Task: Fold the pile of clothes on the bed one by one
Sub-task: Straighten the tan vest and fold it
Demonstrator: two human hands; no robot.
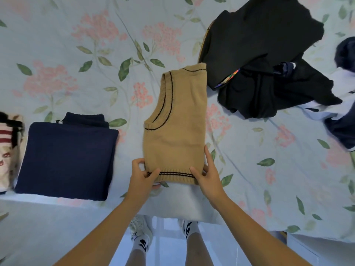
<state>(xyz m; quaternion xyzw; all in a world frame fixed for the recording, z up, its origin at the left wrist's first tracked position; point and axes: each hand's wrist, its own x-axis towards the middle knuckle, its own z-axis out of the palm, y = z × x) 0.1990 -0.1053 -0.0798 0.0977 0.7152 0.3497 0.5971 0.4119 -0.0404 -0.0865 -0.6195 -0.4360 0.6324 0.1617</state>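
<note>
A tan knit vest [178,127] with dark trim lines lies folded in half lengthwise on the floral bedsheet [76,54], hem toward me. My left hand [143,174] pinches the hem's left corner, thumb on top. My right hand [206,169] grips the hem's right corner, index finger stretched along the vest's right edge. A pile of unfolded black and dark clothes [265,60] sits at the upper right, just beyond the vest.
A folded navy garment [67,160] lies at the left near the bed's front edge. A striped cream item [8,148] shows at the far left. White and navy clothes [343,104] lie at the far right. My feet stand on the floor below.
</note>
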